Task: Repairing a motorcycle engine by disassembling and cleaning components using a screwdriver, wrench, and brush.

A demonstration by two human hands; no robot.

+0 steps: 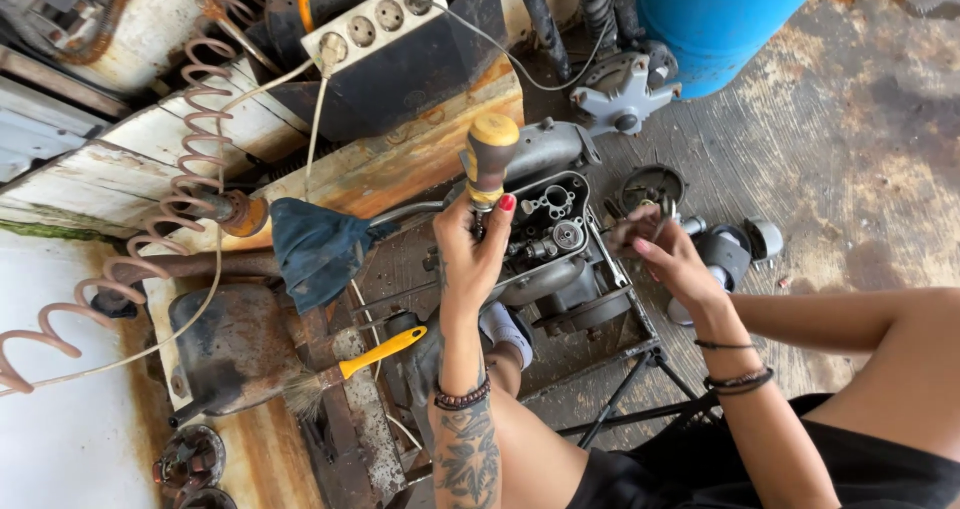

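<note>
Yellow-handled screwdriver [489, 159], upright at frame centre, is clamped in my left hand [470, 249] fingers over the grey engine block [555, 239], while my right hand [665, 254] fingers pinch a small dark part just right of it.

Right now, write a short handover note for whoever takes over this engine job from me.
Left hand grips the screwdriver, upright, tip down at the engine.
Right hand pinches a small part beside the engine; too blurred to name.
Done: engine top is open, inner parts showing.
Left: screwdriver is not yet set aside; loose parts lie on the floor to the right.
</note>
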